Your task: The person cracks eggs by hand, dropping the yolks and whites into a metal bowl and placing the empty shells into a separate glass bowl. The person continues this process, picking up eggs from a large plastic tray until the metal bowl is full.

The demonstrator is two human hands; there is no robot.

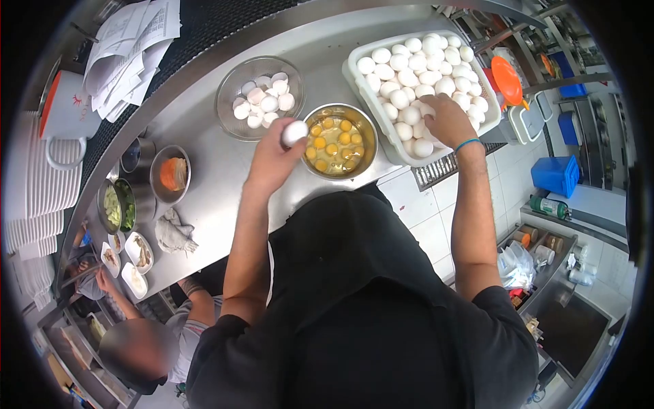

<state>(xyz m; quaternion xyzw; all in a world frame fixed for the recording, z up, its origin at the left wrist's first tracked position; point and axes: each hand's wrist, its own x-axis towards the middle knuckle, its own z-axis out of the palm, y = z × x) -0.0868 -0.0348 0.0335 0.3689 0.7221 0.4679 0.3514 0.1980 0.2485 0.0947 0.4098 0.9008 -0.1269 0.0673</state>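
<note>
Counter (201,146): steel, reflecting light. Floor (417,203): pale tile, joints visible, small marks noted. Shelf (221,26): black mesh lining, steel edge.

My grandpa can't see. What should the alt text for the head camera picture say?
A person's left hand holds a white egg by a metal bowl of yellow yolks, while the right hand reaches into a big white tub full of eggs. Beside the metal bowl, a see-through bowl holds eggshells.
</note>
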